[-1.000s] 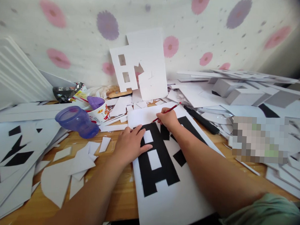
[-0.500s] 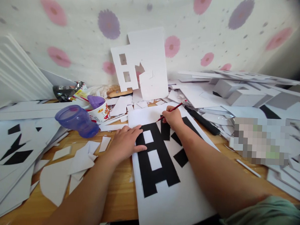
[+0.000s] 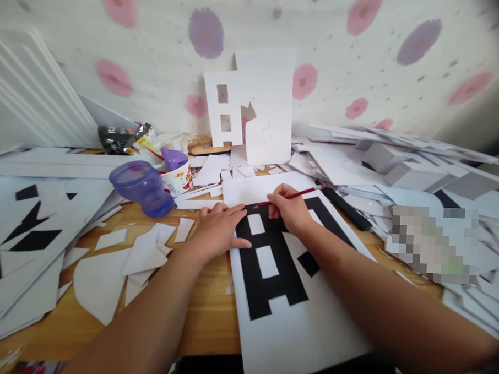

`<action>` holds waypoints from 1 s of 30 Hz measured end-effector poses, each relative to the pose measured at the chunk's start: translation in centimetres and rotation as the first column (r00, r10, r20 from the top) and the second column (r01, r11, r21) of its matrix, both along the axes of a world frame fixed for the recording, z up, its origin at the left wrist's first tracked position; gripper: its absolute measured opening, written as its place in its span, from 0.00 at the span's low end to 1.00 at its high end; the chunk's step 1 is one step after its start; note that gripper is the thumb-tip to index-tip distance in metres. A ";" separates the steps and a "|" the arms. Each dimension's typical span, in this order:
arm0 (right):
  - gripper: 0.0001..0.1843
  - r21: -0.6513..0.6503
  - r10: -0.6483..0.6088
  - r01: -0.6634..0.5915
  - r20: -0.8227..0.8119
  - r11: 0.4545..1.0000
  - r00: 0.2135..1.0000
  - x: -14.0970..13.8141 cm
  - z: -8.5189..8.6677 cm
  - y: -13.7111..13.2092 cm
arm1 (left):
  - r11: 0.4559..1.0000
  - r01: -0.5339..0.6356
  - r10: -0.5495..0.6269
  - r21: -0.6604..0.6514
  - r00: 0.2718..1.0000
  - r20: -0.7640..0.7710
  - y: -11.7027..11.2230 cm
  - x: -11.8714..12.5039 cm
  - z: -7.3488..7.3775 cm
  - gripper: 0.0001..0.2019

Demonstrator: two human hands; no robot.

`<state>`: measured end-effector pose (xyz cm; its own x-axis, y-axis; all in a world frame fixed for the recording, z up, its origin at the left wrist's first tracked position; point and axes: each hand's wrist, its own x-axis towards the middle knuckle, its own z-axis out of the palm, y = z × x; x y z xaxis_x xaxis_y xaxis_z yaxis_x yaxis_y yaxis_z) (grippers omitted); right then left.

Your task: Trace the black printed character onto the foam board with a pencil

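My right hand (image 3: 288,206) is closed around a dark red pencil (image 3: 301,193), its tip at the upper edge of a black cut-out shape (image 3: 284,282). This flat piece has rectangular window openings and a notch at its lower end. It lies on a white sheet of board (image 3: 300,343). My left hand (image 3: 220,228) rests with fingers spread on the cut-out's upper left edge, holding nothing. Part of the cut-out is hidden under my right hand and forearm.
Left of the sheet stand a purple translucent cup (image 3: 144,188) and a paper tub (image 3: 179,178). White scraps (image 3: 147,254) litter the wooden table (image 3: 204,323). A white cut-out panel (image 3: 269,110) leans on the wall behind. A black-handled tool (image 3: 348,208) lies to the right.
My right hand with the pencil has shifted left along the top of the black cut-out, and the pencil tilts flatter. My left hand stays on the edge. The view has turned slightly left.
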<state>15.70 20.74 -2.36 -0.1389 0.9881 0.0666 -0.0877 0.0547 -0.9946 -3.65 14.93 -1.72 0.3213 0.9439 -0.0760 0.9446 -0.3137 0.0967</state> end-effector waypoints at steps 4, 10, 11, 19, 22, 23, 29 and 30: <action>0.11 0.059 0.105 -0.106 0.021 0.993 0.994 0.2 -0.8 -2.2 | 1.000 0.008 -0.008 -0.003 1.000 0.012 -0.2 0.0 0.1 0.36; 0.08 0.142 0.078 -0.111 0.221 0.984 0.972 0.4 -1.7 -2.9 | 1.000 0.021 -0.021 -0.001 0.999 0.029 -0.5 0.0 0.4 0.32; 0.08 0.142 0.070 -0.107 0.245 0.984 0.967 0.4 -1.7 -2.9 | 1.000 0.024 -0.024 -0.003 0.999 0.033 -0.4 0.0 0.5 0.31; 0.09 0.123 0.046 -0.096 0.354 0.988 0.934 0.3 -1.6 -2.9 | 0.999 0.018 -0.016 -0.027 0.998 0.068 -0.1 -0.3 0.5 0.30; 0.09 0.106 0.088 -0.134 0.355 0.985 0.931 0.5 -1.5 -2.8 | 0.999 0.021 -0.019 -0.028 0.998 0.067 0.0 -0.3 0.5 0.29; 0.09 0.101 0.093 -0.137 0.355 0.985 0.930 0.5 -1.5 -2.8 | 0.999 0.024 -0.022 -0.030 0.998 0.066 0.0 -0.3 0.5 0.28; 0.09 0.129 0.086 -0.147 0.390 0.981 0.917 0.9 -1.0 -3.0 | 0.999 0.037 -0.036 -0.013 0.997 0.069 0.2 -0.4 0.2 0.28; 0.09 0.132 0.089 -0.152 0.393 0.980 0.915 0.9 -1.0 -3.0 | 0.999 0.040 -0.039 -0.009 0.997 0.066 0.3 -0.4 0.2 0.28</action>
<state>16.63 17.76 -3.34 -0.3021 0.9435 0.1360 0.2825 0.2249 -0.9325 -4.09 15.20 -1.54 0.3631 0.9296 -0.0633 0.9228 -0.3494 0.1622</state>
